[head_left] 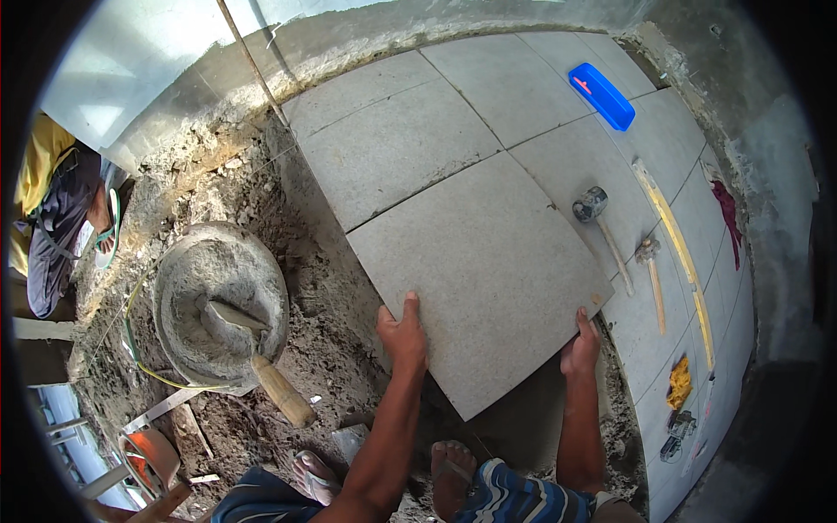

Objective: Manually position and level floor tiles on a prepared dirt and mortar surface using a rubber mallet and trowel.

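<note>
Floor: rough earth (pixel 318 322) lies left of the tile (pixel 484 261); laid tiles (pixel 392 144) stretch beyond it and round to its right, as far as a grey wall (pixel 776 166).
Tile: square, pale grey, between the two hands; its far edges run along the laid tiles, and a dark gap shows under its near right edge, so that side looks raised. Whether it touches its neighbours I cannot tell.
Left hand (pixel 404 343): fingers clasp the tile's left edge about midway, thumb on the top face, the other fingertips mostly hidden.
Right hand (pixel 581 349): fingers grasp the near right edge, close to the right corner; the underside of that grip is out of sight.
Weight: probably heavy for its thickness, a load for two hands rather than one.
Stiffness: likely rigid, with no give; brittle, I judge, with corners most prone to chip on a knock.
Surface: matt and a little dusty; friction should be fair, though dust may make a light pinch slip.
Best hold: these two edges, well apart, fingers beneath and thumbs on top; the far edges could nip fingers against the laid tiles.
Basin (pixel 165 301): left of the tile, holding grey mix (pixel 203 281) and a trowel (pixel 237 315).
Mallet (pixel 590 204): just right of the tile.
</note>
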Available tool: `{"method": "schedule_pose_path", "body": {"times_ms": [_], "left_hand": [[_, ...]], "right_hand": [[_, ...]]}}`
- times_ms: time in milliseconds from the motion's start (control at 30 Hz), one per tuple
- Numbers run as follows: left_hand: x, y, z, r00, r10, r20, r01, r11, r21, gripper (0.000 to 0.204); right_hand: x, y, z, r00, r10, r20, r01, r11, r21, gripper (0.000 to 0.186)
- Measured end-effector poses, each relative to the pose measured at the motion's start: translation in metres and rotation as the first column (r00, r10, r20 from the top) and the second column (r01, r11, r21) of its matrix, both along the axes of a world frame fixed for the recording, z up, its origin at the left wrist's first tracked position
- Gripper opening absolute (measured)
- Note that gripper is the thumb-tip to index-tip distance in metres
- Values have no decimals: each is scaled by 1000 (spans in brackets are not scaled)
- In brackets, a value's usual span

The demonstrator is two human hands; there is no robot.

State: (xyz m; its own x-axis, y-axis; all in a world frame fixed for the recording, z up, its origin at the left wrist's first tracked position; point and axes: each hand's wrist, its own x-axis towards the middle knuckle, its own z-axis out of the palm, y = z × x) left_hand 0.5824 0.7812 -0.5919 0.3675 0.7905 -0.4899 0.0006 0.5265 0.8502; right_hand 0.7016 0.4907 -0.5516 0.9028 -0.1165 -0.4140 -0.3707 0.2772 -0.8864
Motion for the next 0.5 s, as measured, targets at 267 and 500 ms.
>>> {"method": "schedule_pose_path", "body": {"times_ms": [267, 500], "left_hand": [[3, 0, -1, 1000, 12, 22, -12, 1000, -26, 27], [5, 1, -7, 998, 17, -56, -14, 998, 59, 29]], "right_hand": [[1, -7, -7, 999, 39, -12, -39, 999, -26, 56], [4, -6, -5, 994, 103, -22, -103, 995, 1, 57]]}}
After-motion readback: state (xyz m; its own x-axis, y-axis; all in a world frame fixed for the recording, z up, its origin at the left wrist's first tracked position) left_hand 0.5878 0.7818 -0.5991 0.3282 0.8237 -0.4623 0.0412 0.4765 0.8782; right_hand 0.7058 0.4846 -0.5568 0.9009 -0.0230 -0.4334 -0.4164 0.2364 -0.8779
